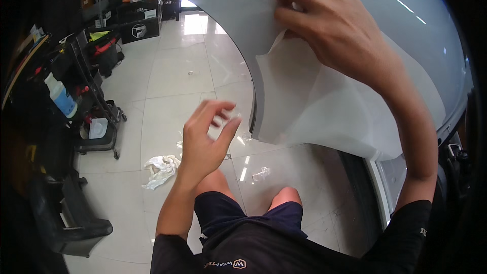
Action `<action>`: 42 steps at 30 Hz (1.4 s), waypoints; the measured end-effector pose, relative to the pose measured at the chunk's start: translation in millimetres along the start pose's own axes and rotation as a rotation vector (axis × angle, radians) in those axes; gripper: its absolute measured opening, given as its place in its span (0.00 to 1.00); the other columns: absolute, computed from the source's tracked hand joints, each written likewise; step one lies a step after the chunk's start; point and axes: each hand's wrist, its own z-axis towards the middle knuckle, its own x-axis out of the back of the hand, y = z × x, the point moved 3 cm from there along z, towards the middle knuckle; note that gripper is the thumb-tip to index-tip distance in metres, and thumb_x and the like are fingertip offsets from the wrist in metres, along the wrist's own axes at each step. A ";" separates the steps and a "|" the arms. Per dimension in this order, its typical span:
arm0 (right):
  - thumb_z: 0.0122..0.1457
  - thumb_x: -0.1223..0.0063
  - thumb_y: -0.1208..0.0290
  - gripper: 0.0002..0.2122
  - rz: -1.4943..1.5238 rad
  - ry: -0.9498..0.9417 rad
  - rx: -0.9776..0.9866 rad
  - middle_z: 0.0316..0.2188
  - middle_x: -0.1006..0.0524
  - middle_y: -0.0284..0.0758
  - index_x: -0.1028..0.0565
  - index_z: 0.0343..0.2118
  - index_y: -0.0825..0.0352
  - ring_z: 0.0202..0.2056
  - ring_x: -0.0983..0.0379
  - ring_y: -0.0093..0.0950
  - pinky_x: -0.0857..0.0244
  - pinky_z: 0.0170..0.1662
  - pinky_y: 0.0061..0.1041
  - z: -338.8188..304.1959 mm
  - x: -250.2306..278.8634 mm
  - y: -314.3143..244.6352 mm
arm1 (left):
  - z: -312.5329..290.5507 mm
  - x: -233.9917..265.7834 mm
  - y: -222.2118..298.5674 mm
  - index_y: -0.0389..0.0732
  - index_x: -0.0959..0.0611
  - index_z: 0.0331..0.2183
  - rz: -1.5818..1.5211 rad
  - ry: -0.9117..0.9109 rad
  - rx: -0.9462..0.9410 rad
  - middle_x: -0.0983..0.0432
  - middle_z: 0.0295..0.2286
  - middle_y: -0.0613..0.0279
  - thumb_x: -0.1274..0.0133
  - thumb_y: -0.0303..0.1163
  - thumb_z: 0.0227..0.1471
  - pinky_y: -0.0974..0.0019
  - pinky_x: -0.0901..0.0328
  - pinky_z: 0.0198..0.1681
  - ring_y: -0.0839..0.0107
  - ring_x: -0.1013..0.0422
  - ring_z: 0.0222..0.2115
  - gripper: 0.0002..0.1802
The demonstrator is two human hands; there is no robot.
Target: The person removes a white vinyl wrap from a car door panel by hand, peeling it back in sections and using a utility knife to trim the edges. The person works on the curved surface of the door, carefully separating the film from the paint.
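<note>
My right hand (324,18) is up against a glossy pale grey car body panel (243,15), its fingers curled and pinched together. They grip the upper edge of a translucent whitish film (329,106), which runs up to a peak beneath them. Below, the film drapes over the panel's lower part and hangs past its edge. Part of the fingertips is hidden behind the knuckles. Lower and to the left, my left hand (205,129) hovers over the floor, apart from the panel. Its fingers are bent, with a gap to the thumb, and slightly blurred.
A crumpled white cloth (162,170) lies on the tiled floor, with clear scraps (261,173) nearby. At the left stand a wheeled black cart (99,142), a white bottle with a blue label (62,96) and a low black seat (81,233). A black box (139,23) sits farther back.
</note>
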 end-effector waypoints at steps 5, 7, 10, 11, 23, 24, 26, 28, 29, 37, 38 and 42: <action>0.51 0.36 0.68 0.11 -0.153 0.104 0.138 0.40 0.25 0.30 0.24 0.37 0.60 0.45 0.32 0.29 0.35 0.49 0.29 -1.3 -3.6 -4.6 | 51.4 -13.9 41.7 0.37 0.18 0.44 0.012 0.333 -0.354 0.23 0.38 0.59 0.32 0.24 0.48 0.70 0.32 0.33 0.72 0.25 0.34 0.20; 0.49 0.34 0.68 0.11 -0.112 0.109 0.094 0.39 0.25 0.30 0.24 0.34 0.61 0.44 0.32 0.29 0.36 0.48 0.28 1.1 -0.1 -15.1 | 61.6 -22.9 38.2 0.36 0.19 0.44 0.036 0.382 -0.355 0.23 0.38 0.59 0.31 0.23 0.46 0.71 0.32 0.33 0.72 0.25 0.34 0.21; 0.47 0.33 0.69 0.11 -0.061 0.133 0.067 0.36 0.25 0.29 0.24 0.31 0.62 0.42 0.33 0.29 0.38 0.47 0.28 6.6 -0.5 -20.4 | 66.3 -29.2 35.6 0.36 0.18 0.44 0.025 0.427 -0.353 0.24 0.37 0.60 0.30 0.23 0.44 0.71 0.32 0.32 0.72 0.26 0.33 0.22; 0.46 0.32 0.69 0.11 -0.046 0.144 0.064 0.35 0.24 0.29 0.24 0.30 0.62 0.42 0.33 0.29 0.39 0.46 0.28 7.3 -1.3 -19.7 | 67.6 -31.0 35.5 0.36 0.18 0.44 0.014 0.437 -0.352 0.24 0.37 0.60 0.30 0.24 0.44 0.70 0.33 0.32 0.72 0.27 0.33 0.23; 0.48 0.33 0.69 0.10 0.024 0.045 0.171 0.29 0.24 0.31 0.24 0.29 0.64 0.39 0.33 0.29 0.41 0.49 0.32 -4.8 5.4 -21.2 | 76.9 -34.2 37.4 0.36 0.15 0.30 -0.020 0.502 -0.464 0.25 0.29 0.62 0.31 0.22 0.44 0.71 0.34 0.29 0.72 0.31 0.27 0.08; 0.48 0.33 0.69 0.09 -0.031 0.075 0.144 0.29 0.23 0.31 0.24 0.29 0.63 0.39 0.32 0.29 0.40 0.49 0.31 -4.5 4.3 -23.2 | 77.2 -34.8 36.8 0.36 0.16 0.29 -0.018 0.491 -0.450 0.26 0.29 0.62 0.32 0.21 0.44 0.69 0.34 0.29 0.71 0.30 0.27 0.09; 0.50 0.34 0.68 0.08 -0.141 0.133 0.091 0.28 0.22 0.32 0.22 0.29 0.63 0.39 0.29 0.29 0.39 0.51 0.30 -2.0 1.7 -28.7 | 78.7 -37.5 35.0 0.37 0.17 0.29 -0.014 0.467 -0.420 0.27 0.29 0.61 0.33 0.19 0.43 0.67 0.34 0.29 0.69 0.29 0.27 0.09; 0.60 0.42 0.64 0.08 -0.116 -0.130 0.084 0.30 0.21 0.32 0.21 0.32 0.63 0.39 0.33 0.28 0.39 0.44 0.27 10.3 3.3 -23.0 | 80.2 -40.3 27.4 0.37 0.17 0.28 -0.028 0.488 -0.416 0.27 0.29 0.62 0.32 0.19 0.42 0.68 0.34 0.29 0.69 0.30 0.27 0.10; 0.62 0.45 0.63 0.09 -0.143 -0.243 0.108 0.31 0.21 0.33 0.21 0.33 0.64 0.39 0.34 0.27 0.40 0.43 0.26 16.8 8.9 -22.0 | 80.8 -40.9 25.0 0.37 0.17 0.28 -0.034 0.500 -0.416 0.27 0.29 0.62 0.32 0.19 0.42 0.68 0.34 0.29 0.70 0.30 0.27 0.10; 0.52 0.36 0.65 0.06 -0.250 -0.203 0.269 0.24 0.21 0.33 0.19 0.29 0.61 0.37 0.22 0.27 0.31 0.48 0.25 13.8 6.9 -36.7 | 70.9 -37.1 31.7 0.38 0.14 0.32 -0.030 0.585 -0.435 0.26 0.31 0.64 0.29 0.25 0.43 0.71 0.34 0.30 0.74 0.30 0.29 0.11; 0.53 0.36 0.65 0.06 -0.236 -0.260 0.266 0.23 0.21 0.33 0.18 0.28 0.61 0.36 0.21 0.26 0.30 0.46 0.24 16.2 11.1 -38.4 | 70.1 -36.4 33.1 0.38 0.14 0.32 -0.040 0.571 -0.443 0.26 0.31 0.64 0.29 0.25 0.43 0.71 0.35 0.30 0.74 0.30 0.29 0.11; 0.52 0.36 0.66 0.06 -0.190 -0.314 0.333 0.23 0.21 0.32 0.17 0.29 0.62 0.36 0.21 0.25 0.29 0.45 0.25 16.4 18.6 -38.2 | 73.5 -33.3 37.4 0.38 0.13 0.31 -0.053 0.529 -0.439 0.26 0.29 0.65 0.31 0.23 0.44 0.71 0.37 0.30 0.75 0.32 0.28 0.09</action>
